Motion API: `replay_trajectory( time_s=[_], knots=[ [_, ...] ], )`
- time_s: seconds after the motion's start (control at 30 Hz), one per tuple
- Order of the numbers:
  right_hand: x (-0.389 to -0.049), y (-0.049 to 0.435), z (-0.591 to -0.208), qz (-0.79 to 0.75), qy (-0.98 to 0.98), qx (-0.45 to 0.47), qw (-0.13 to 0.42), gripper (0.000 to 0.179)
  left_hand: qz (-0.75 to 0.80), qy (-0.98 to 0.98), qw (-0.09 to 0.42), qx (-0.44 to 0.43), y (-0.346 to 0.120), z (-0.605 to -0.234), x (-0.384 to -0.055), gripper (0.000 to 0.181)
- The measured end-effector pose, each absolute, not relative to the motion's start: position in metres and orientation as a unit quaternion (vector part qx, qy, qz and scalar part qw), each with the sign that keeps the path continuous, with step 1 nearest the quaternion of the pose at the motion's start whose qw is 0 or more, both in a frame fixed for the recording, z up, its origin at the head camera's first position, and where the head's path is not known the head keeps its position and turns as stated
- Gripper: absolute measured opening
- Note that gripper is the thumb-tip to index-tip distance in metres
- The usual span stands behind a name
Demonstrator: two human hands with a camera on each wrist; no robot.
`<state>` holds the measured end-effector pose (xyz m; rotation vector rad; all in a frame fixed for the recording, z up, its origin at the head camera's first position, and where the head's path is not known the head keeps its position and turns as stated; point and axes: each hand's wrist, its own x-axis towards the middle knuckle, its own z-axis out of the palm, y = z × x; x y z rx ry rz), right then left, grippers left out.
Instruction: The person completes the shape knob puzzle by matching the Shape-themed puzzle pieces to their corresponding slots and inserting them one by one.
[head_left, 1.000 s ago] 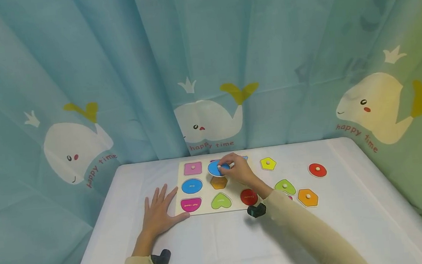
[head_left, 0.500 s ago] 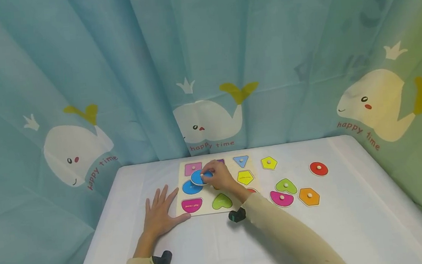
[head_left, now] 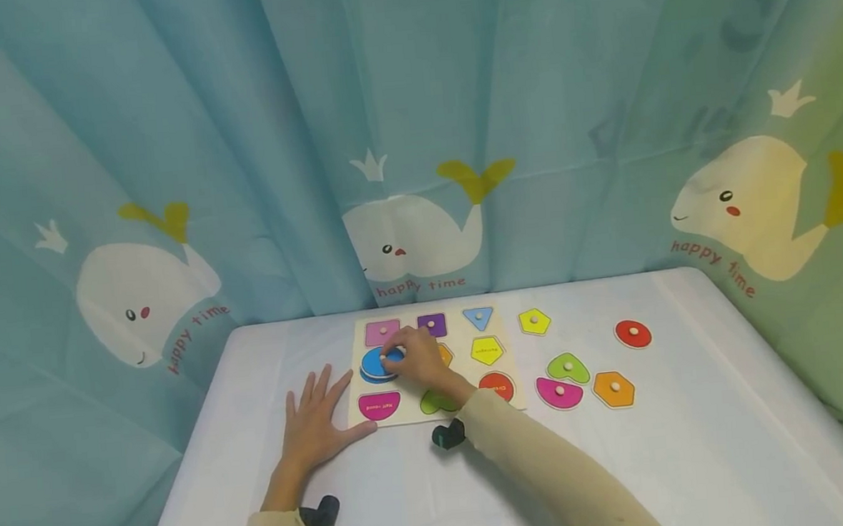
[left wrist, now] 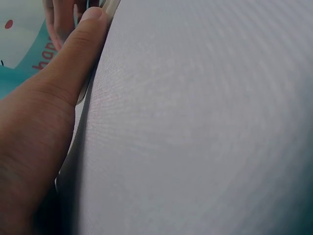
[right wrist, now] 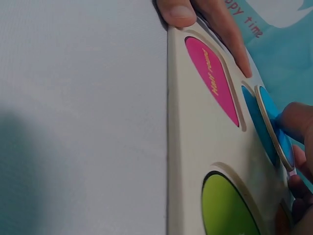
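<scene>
My right hand (head_left: 424, 361) pinches the small knob of a blue oval puzzle piece (head_left: 377, 360). In the right wrist view the piece (right wrist: 275, 128) tilts close over the blue oval recess (right wrist: 257, 120) of the cream puzzle board (right wrist: 188, 161). My left hand (head_left: 316, 418) lies flat with fingers spread at the board's left edge, its thumb touching the near corner. Pink square (head_left: 382, 331), purple square (head_left: 433, 325) and light blue triangle (head_left: 479, 317) pieces with knobs sit in the far row of the board.
To the right of the board lie loose knobbed pieces: a yellow pentagon (head_left: 534, 322), a green heart (head_left: 569, 368), a magenta half round (head_left: 559, 393), an orange hexagon (head_left: 614, 389) and a red circle (head_left: 633, 333). A whale-print curtain (head_left: 567, 117) hangs behind the white table (head_left: 412, 498).
My right hand has carried the blue oval piece leftward and lower, from above the board's middle to its blue oval recess. The left hand stays in place.
</scene>
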<state>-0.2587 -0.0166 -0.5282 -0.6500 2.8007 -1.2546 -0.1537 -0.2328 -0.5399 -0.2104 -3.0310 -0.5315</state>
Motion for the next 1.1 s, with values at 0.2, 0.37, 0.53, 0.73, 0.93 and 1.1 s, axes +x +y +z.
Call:
replay_trajectory(
  time_s=[0.2, 0.37, 0.53, 0.73, 0.93, 1.1],
  knots=[
    [-0.2556, -0.0193, -0.5308, -0.374, 0.905, -0.201, -0.004, 0.01, -0.174, -0.982, 0.026, -0.07, -0.2342, -0.5405, -0.1552, 0.097],
    [-0.251, -0.021, -0.5295, -0.366, 0.911, -0.191, 0.002, 0.011, -0.173, -0.982, 0.017, -0.07, -0.2335, -0.5393, -0.1558, 0.098],
    [-0.2488, -0.024, -0.5277, -0.354, 0.916, -0.19, 0.005, 0.011, -0.174, -0.982, 0.017, -0.069, -0.2331, -0.5378, -0.1551, 0.098],
    [-0.2497, -0.0254, -0.5272, -0.347, 0.919, -0.188, 0.011, 0.012, -0.174, -0.982, 0.017, -0.066, -0.2332, -0.5379, -0.1551, 0.098],
    [-0.2523, -0.024, -0.529, -0.344, 0.919, -0.193, 0.014, 0.011, -0.181, -0.981, 0.011, -0.064, -0.2324, -0.538, -0.1545, 0.098],
    [-0.2543, -0.0233, -0.5287, -0.338, 0.92, -0.199, 0.016, 0.01, -0.179, -0.982, 0.01, -0.063, -0.2332, -0.5378, -0.1553, 0.098]
  ],
)
